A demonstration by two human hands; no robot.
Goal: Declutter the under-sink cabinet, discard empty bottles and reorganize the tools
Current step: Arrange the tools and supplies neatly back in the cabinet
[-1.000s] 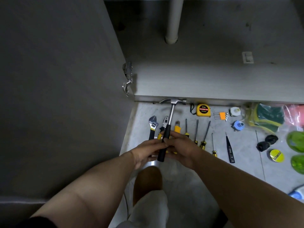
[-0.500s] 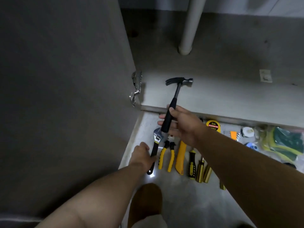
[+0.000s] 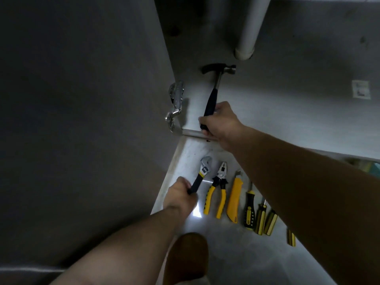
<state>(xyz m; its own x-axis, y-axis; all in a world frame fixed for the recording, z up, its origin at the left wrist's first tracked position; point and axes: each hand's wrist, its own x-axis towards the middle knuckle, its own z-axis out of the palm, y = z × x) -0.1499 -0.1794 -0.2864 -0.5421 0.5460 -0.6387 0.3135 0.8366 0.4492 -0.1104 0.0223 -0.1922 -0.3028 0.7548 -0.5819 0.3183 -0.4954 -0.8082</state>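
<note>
While my right hand [image 3: 221, 122] is wrapped around the black grip of the hammer [image 3: 216, 87], its head lies over the cabinet floor [image 3: 287, 112], just in front of the white drain pipe [image 3: 249, 27]; whether the head touches the floor I cannot tell. My left hand [image 3: 178, 195] is closed on the black handle end of the adjustable wrench [image 3: 202, 173], whose jaw end points toward the cabinet. Beside the wrench, on the tiled floor [image 3: 226, 254], lie the yellow-handled pliers [image 3: 218, 188], a yellow utility knife [image 3: 234, 199] and a row of screwdrivers [image 3: 258, 214]. At my left stands the open cabinet door [image 3: 82, 99], its metal hinge [image 3: 175, 99] near the hammer's handle.
</note>
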